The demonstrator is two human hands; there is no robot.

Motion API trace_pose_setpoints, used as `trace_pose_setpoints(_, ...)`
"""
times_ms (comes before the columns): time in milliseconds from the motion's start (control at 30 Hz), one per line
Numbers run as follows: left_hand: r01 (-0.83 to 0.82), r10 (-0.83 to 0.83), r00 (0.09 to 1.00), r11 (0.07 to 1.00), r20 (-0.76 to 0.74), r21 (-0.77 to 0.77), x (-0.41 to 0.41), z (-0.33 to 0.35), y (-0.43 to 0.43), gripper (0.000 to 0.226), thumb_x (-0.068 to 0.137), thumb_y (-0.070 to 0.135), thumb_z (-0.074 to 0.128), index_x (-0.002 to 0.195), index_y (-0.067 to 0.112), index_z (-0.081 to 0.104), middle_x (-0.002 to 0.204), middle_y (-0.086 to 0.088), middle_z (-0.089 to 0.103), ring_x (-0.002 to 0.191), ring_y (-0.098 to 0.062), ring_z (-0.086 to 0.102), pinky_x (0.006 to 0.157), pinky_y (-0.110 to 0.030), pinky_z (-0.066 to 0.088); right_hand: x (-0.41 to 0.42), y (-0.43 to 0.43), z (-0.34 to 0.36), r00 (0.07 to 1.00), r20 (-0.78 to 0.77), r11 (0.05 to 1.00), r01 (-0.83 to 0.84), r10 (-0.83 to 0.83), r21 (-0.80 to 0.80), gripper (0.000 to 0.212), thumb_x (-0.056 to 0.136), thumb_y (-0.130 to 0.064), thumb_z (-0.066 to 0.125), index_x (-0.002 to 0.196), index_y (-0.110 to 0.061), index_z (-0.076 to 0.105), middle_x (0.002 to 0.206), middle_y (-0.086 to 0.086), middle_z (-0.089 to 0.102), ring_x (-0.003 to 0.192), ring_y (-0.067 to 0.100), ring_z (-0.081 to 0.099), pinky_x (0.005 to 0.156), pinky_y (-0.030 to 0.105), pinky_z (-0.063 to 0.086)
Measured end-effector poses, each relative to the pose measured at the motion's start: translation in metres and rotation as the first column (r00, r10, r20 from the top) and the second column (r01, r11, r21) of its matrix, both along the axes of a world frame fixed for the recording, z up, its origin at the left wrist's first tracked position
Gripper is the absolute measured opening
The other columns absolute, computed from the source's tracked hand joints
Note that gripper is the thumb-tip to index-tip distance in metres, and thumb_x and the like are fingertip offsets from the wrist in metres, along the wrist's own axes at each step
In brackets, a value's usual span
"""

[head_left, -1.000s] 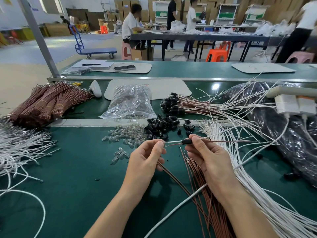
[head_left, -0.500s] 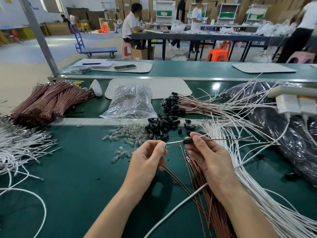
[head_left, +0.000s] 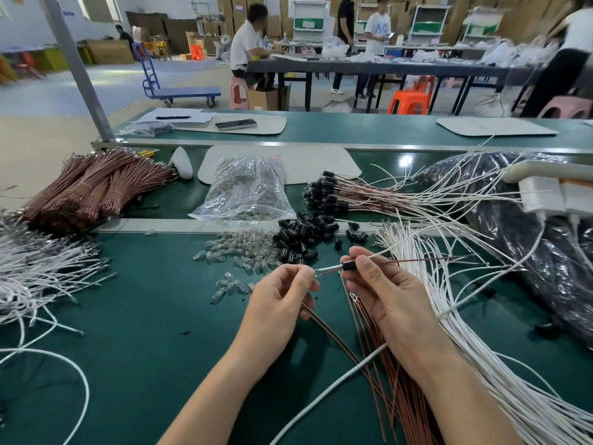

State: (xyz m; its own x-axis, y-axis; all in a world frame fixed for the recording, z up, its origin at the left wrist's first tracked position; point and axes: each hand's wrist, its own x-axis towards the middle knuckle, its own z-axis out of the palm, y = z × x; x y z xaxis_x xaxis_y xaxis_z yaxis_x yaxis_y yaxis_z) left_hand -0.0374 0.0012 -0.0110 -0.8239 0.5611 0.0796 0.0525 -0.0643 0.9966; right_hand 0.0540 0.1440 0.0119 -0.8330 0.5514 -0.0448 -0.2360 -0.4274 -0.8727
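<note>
My right hand [head_left: 383, 292] pinches a small black cap [head_left: 349, 265] that sits on a pair of thin wires [head_left: 417, 261], one white and one brown, running off to the right. My left hand [head_left: 280, 297] pinches the bare metal ends of those wires just left of the cap; what lies inside its fingers is hidden. Both hands hover above the green bench [head_left: 144, 332]. Loose black caps [head_left: 301, 234] and small clear glass bulbs [head_left: 239, 252] lie in piles just beyond my hands.
Loose brown wires [head_left: 388, 374] and white wires [head_left: 475, 348] run under my right forearm. A clear bag of bulbs [head_left: 247, 191], finished capped wires [head_left: 324, 195], brown bundles [head_left: 93, 187], a white tangle [head_left: 35, 271] and a black bag [head_left: 545, 242] ring the bench. People work at tables behind.
The hands keep the same hold on the cap and wire ends; they have shifted very slightly, with the gap between them a little wider.
</note>
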Motion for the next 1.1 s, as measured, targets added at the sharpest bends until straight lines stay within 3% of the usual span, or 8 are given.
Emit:
trace_pose_setpoints(333,-0.043,0.044,0.993,0.999,-0.107,0.01,0.009,0.001,0.003,0.017,0.099,0.033,0.058,0.093,0.021,0.067,0.079,0.004,0.07,0.066,-0.006,0.061,0.061,-0.023,0.051,-0.002,-0.009,-0.001,0.992,0.052,0.991,-0.121,0.119,0.047,0.037,0.073,-0.041,0.077,0.104,-0.021,0.08,0.104,0.014,0.077,0.089,0.018,0.074,0.073,0.02,0.058)
trace_pose_setpoints(567,-0.038,0.034,0.983,0.999,-0.179,-0.019,0.012,0.001,0.004,0.014,0.101,0.027,0.059,0.09,0.023,0.066,0.072,0.009,0.067,0.064,-0.005,0.061,0.062,-0.02,0.05,-0.001,-0.008,-0.007,0.995,0.04,0.988,-0.101,0.097,0.116,0.04,0.064,-0.032,0.087,0.102,-0.023,0.079,0.096,0.008,0.075,0.089,0.016,0.073,0.077,0.022,0.058)
trace_pose_setpoints(933,-0.003,0.002,0.99,1.0,-0.144,-0.007,0.013,0.003,0.002,0.016,0.102,0.023,0.059,0.087,0.02,0.065,0.078,0.004,0.068,0.066,-0.009,0.063,0.063,-0.025,0.052,0.0,-0.01,-0.005,0.996,0.078,0.975,-0.067,0.052,0.21,0.033,0.07,-0.029,0.082,0.103,-0.029,0.078,0.095,0.007,0.076,0.088,0.015,0.073,0.078,0.021,0.057)
trace_pose_setpoints(1100,0.006,-0.009,0.989,1.0,-0.148,-0.021,0.012,0.002,0.002,0.018,0.102,0.025,0.058,0.086,0.027,0.066,0.08,0.005,0.069,0.067,-0.007,0.063,0.064,-0.023,0.052,0.0,-0.011,-0.003,0.995,0.097,0.97,-0.061,0.039,0.235,0.03,0.072,-0.026,0.08,0.101,-0.029,0.078,0.092,0.007,0.076,0.085,0.015,0.073,0.078,0.021,0.056)
